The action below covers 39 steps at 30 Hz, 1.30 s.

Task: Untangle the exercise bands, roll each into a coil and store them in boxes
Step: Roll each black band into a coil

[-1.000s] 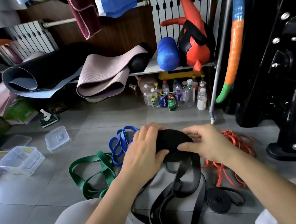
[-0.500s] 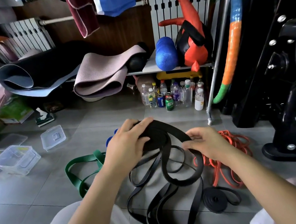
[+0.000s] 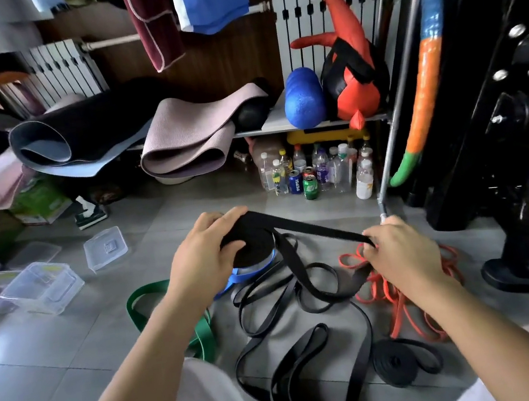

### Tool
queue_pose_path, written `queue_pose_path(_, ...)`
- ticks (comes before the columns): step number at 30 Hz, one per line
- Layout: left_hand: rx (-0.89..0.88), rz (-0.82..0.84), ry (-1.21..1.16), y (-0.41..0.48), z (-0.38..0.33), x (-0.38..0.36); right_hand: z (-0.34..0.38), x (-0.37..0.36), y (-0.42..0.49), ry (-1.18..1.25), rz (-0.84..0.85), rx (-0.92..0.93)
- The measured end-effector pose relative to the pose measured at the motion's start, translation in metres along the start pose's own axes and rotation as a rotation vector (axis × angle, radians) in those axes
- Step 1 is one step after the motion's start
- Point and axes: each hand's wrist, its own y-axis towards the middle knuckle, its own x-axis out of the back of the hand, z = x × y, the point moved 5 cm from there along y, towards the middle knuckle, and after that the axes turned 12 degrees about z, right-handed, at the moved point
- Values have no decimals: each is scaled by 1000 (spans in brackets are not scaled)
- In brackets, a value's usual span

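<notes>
- Left hand (image 3: pixel 207 264), frame centre: fingers curled over a black coil (image 3: pixel 253 247).
- Right hand (image 3: pixel 403 254), right of centre: pinches the black band (image 3: pixel 315 227), which runs taut from the coil.
- Loose black loops (image 3: pixel 311 331): floor, lower centre.
- Small rolled black band (image 3: pixel 399 361): lower right.
- Blue band (image 3: pixel 250 272): just below the coil.
- Green band (image 3: pixel 140 298): left of centre, passing under the left forearm.
- Orange band (image 3: pixel 408 309): partly behind the right hand.
- Clear box (image 3: pixel 41 287) and lid (image 3: pixel 106 248): left side.

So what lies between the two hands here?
A taut stretch of black band, from the coil in the left hand to the right hand; head view.
</notes>
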Motion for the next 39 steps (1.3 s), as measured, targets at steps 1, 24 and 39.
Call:
queue_pose_path(1, 3, -7, 7, 0, 1, 1, -3, 0, -1, 6, -7, -26)
queue_pose_path(24, -1, -81, -173, -4, 7, 0, -4, -18, 1, 441, 312, 77)
queue_pose_path(39, -238, 120, -89, -4, -52, -39, 41, -7, -13, 829, 238, 420)
